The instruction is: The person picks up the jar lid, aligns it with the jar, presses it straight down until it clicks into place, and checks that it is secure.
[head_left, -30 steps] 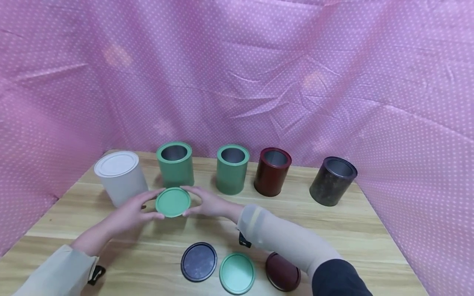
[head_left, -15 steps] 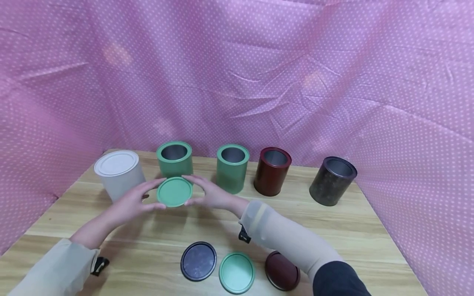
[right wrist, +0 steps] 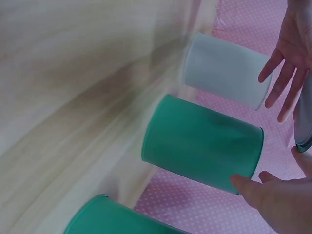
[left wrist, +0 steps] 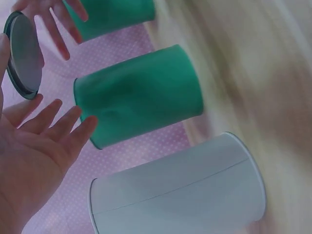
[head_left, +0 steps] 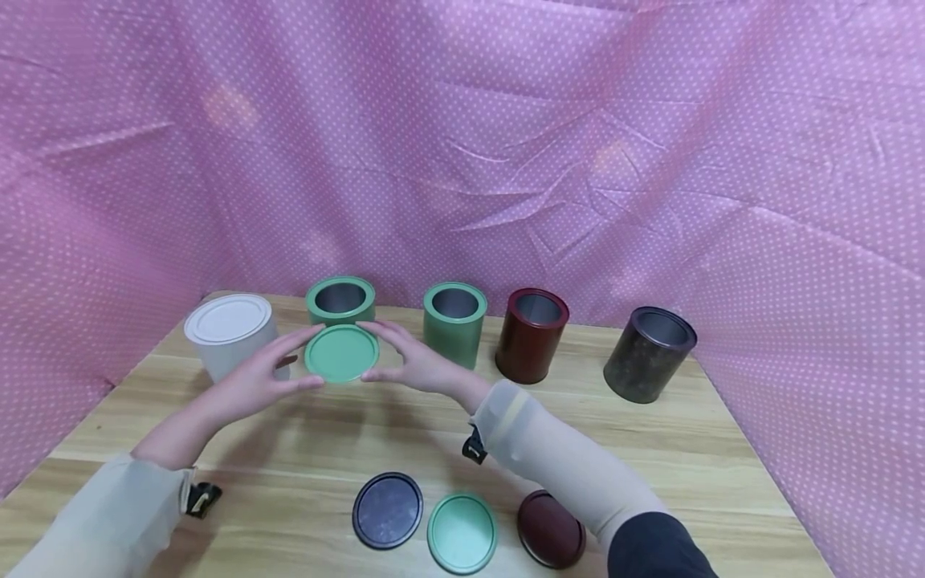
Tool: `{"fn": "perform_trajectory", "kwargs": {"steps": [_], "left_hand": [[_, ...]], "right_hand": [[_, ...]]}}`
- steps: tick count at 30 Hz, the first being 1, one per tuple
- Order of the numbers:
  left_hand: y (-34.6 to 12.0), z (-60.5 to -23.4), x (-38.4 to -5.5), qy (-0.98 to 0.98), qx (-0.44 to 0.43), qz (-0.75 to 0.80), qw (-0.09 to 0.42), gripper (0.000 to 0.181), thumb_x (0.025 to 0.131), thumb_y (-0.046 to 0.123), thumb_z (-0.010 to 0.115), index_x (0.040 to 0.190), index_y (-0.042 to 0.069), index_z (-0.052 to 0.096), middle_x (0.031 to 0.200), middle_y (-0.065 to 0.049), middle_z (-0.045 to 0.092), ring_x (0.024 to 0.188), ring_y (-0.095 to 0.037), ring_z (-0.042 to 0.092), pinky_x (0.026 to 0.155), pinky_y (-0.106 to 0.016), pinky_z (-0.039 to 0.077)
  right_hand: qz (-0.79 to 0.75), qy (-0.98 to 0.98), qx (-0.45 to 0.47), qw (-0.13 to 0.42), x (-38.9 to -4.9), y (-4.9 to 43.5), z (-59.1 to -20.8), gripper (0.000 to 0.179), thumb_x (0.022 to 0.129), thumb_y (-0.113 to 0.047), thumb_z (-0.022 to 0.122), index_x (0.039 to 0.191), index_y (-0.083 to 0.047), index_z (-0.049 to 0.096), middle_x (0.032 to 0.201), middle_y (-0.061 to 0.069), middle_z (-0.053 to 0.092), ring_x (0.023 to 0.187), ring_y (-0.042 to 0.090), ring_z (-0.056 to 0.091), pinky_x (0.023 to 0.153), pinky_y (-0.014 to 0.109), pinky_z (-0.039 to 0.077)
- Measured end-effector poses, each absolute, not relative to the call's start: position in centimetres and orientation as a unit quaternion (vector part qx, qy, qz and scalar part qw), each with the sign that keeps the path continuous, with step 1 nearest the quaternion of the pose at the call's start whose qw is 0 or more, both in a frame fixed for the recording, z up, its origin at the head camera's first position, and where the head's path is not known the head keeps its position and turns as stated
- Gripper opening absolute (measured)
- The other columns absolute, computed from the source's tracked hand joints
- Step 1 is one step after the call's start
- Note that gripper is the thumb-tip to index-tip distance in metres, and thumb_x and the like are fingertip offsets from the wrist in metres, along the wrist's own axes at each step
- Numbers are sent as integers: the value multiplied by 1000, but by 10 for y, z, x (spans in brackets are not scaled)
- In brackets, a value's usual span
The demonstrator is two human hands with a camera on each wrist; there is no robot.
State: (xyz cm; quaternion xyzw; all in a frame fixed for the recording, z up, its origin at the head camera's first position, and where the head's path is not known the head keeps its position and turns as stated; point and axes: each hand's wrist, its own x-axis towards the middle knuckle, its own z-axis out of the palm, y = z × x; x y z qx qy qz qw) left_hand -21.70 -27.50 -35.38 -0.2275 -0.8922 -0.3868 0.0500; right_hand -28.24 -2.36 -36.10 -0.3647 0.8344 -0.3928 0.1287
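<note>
Between my two hands a round green can lid is held up off the table, its top tipped toward me. My left hand pinches its left edge with thumb and forefinger; the right hand does likewise on the right. In the left wrist view the lid's underside looks grey, and the left hand's other fingers are spread free. Just beyond the lid stands an open green can, partly hidden by it in the head view. A white can with its top covered is beside my left hand.
Rightward along the back stand another open green can, an open dark red can and an open black can. Near the front lie a black lid, a second green lid and a dark red lid. Pink dotted cloth surrounds the wooden table.
Both hands have raised the green lid and carried it away from me, toward the left green can, which it now overlaps more in the head view. The cans and other lids have stayed put.
</note>
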Motion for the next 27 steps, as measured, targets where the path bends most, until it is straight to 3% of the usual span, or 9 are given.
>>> {"fn": "perform_trajectory", "kwargs": {"steps": [8,19,27], "left_hand": [[-274,-341,-219,-882,-239,-402,53,73,88,12,70,147,-6,31,147,-31,35,135,-50,32,103,-69,33],[-284,-320,-233,-892,-220,-393,24,75,90,16,68,149,-3,27,152,-29,28,139,-49,26,108,-66,29],[-289,-309,-241,-907,-214,-362,4,75,91,23,68,150,-1,27,154,-27,26,140,-50,25,110,-66,26]], "right_hand": [[-417,814,-385,125,-288,-23,-351,77,90,-30,70,153,-27,26,162,8,15,149,24,16,116,54,27],[-451,800,-365,156,-298,-27,-338,74,92,-36,66,152,-41,22,163,-6,10,150,18,10,116,51,26],[-417,812,-379,150,-309,-31,-331,74,93,-36,65,153,-37,22,163,-2,9,150,17,7,118,53,22]]}}
